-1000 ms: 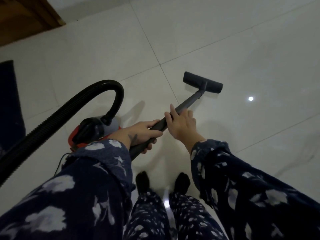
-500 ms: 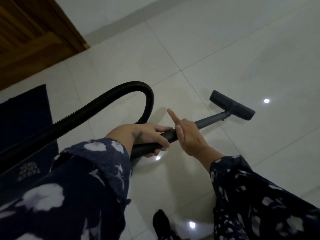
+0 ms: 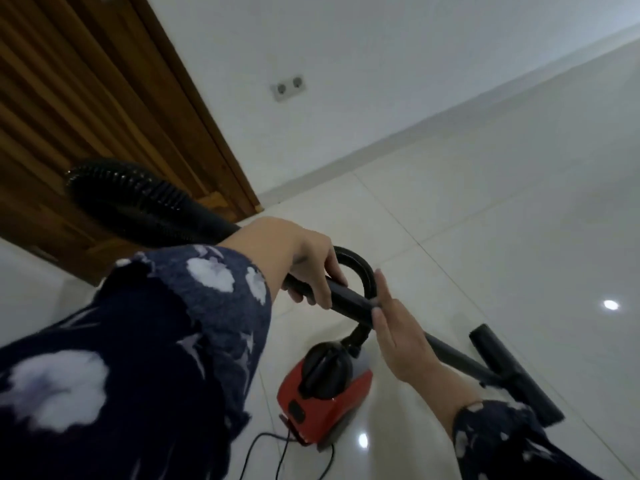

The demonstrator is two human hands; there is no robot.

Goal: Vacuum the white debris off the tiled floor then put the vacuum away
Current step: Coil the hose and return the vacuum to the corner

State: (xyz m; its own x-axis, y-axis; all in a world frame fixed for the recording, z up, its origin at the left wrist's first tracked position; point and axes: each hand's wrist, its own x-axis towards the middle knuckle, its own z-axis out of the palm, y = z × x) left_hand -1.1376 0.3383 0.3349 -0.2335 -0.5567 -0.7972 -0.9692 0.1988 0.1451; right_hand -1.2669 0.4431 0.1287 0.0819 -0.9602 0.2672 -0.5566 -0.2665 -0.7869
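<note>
We grip the dark wand (image 3: pixel 349 299) of the vacuum with our left hand (image 3: pixel 301 261), fingers wrapped around it near its upper end, where the ribbed black hose (image 3: pixel 138 202) joins and arches away to the left in front of the wooden door (image 3: pixel 86 109). Our right hand (image 3: pixel 401 337) lies flat against the wand just below the left one, fingers straight and together, not curled around it. The wand slopes down to the right, ending in the floor head (image 3: pixel 512 372), which sits on the pale tiled floor (image 3: pixel 502 220) at the near right. The red canister (image 3: pixel 322 400) of the vacuum rests on the tiles beneath our hands, the hose looping down into its black top, and a thin black cord (image 3: pixel 287 448) trails from its near side. On the white wall (image 3: pixel 381 64) at the far side we see a double socket (image 3: pixel 288 86). Both our sleeves (image 3: pixel 156 341) are dark blue with white flowers. We cannot make out any white debris on the floor.
</note>
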